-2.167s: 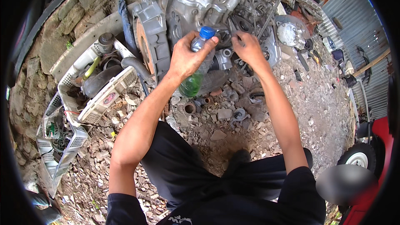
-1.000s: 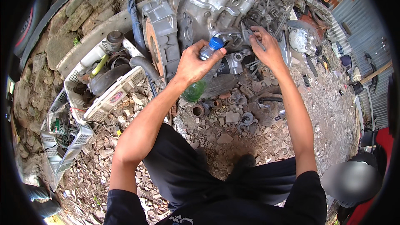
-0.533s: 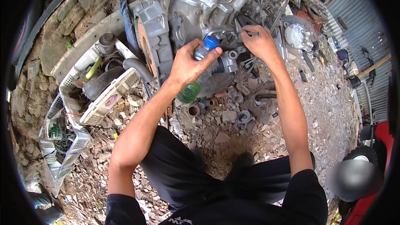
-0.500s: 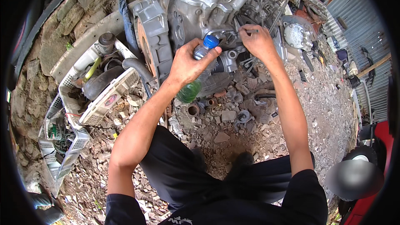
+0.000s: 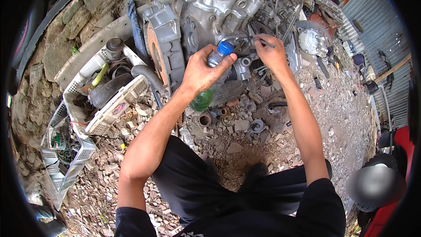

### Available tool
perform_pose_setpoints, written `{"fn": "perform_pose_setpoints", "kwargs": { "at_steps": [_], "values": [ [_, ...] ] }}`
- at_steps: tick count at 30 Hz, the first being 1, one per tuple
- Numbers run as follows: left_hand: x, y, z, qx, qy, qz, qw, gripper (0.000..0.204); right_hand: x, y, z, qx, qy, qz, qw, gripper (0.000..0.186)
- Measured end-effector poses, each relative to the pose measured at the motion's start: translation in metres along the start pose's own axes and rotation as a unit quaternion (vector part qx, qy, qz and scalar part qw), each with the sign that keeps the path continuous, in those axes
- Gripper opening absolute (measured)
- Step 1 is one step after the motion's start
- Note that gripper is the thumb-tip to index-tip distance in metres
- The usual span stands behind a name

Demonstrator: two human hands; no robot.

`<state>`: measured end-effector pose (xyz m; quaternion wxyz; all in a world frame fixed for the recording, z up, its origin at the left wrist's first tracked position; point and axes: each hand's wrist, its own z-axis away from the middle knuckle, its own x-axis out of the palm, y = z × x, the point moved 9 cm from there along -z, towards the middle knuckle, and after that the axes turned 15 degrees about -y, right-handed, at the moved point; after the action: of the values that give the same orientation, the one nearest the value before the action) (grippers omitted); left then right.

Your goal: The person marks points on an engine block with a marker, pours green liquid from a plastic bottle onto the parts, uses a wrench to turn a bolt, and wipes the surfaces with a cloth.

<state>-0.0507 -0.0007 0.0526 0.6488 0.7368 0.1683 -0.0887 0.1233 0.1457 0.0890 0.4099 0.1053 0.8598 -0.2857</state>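
clear blue-capped bottle [image 5: 214, 59] gripped by the left hand [image 5: 198, 73], its lower part green, slim dark rod [image 5: 265, 42] pinched by the right hand [image 5: 272, 55], dark pipes [image 5: 112, 89] held in a white crate [image 5: 103, 120]

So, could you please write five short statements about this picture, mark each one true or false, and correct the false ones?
1. The left hand holds a plastic bottle. True.
2. The bottle cap is red. False: it is blue.
3. The right hand holds a thin dark stick. True.
4. The white basket nearest the bottle is to the right of it. False: it is to the left.
5. A metal wall is at the upper right. True.
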Motion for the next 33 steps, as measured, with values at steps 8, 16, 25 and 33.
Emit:
{"fn": "perform_pose_setpoints", "kwargs": {
  "at_steps": [8,16,25,33],
  "values": [
    [0.002,0.003,0.000,0.012,0.006,-0.029,0.999,0.053,-0.004,-0.010,-0.004,-0.053,0.081,-0.005,0.995,0.021],
    [0.012,0.008,-0.002,-0.003,-0.012,0.002,1.000,0.051,-0.001,0.006,0.009,0.037,0.156,-0.099,0.982,0.021],
    [0.018,0.010,-0.008,-0.001,-0.002,-0.009,1.000,0.051,0.007,0.003,0.008,-0.008,0.199,-0.080,0.977,0.017],
    [0.024,0.008,-0.015,0.007,0.010,-0.014,1.000,0.052,0.006,0.001,0.007,-0.030,0.168,-0.084,0.982,0.016]
  ]
}}
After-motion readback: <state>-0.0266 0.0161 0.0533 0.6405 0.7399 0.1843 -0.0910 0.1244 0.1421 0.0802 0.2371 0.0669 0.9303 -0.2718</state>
